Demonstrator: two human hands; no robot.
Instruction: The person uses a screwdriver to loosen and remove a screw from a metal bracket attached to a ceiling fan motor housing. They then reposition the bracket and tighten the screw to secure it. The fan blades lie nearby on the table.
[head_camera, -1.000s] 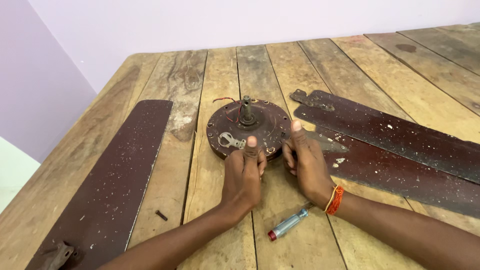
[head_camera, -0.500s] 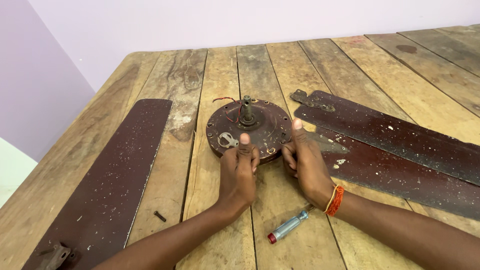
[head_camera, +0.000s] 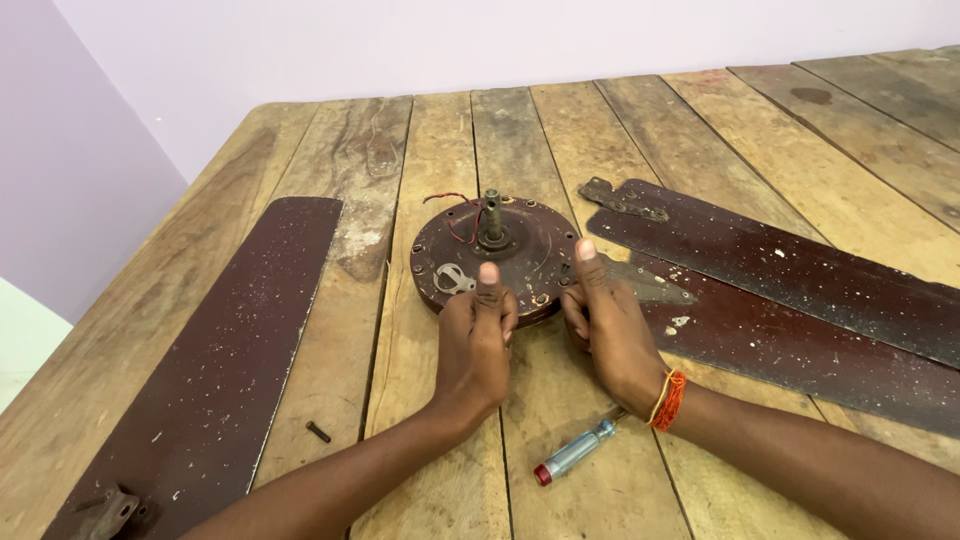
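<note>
A round dark-brown ceiling fan motor housing (head_camera: 520, 245) lies flat on the wooden plank table (head_camera: 400, 140), its short shaft (head_camera: 492, 216) pointing up and red wires (head_camera: 455, 215) beside it. My left hand (head_camera: 475, 340) grips the housing's near edge with the thumb pressed on top. My right hand (head_camera: 605, 325), an orange thread at the wrist, grips the housing's right near edge, thumb up on the rim, where a fan blade's bracket (head_camera: 645, 285) meets it.
One brown fan blade (head_camera: 210, 380) lies on the left. Two more blades (head_camera: 790, 265) lie on the right. A small tester screwdriver (head_camera: 575, 452) with a red cap rests near my right wrist. A loose dark screw (head_camera: 318, 432) lies by the left blade.
Both hands stay on the motor housing's near edge, thumbs on top. The view has shifted slightly; nothing was picked up or let go.
</note>
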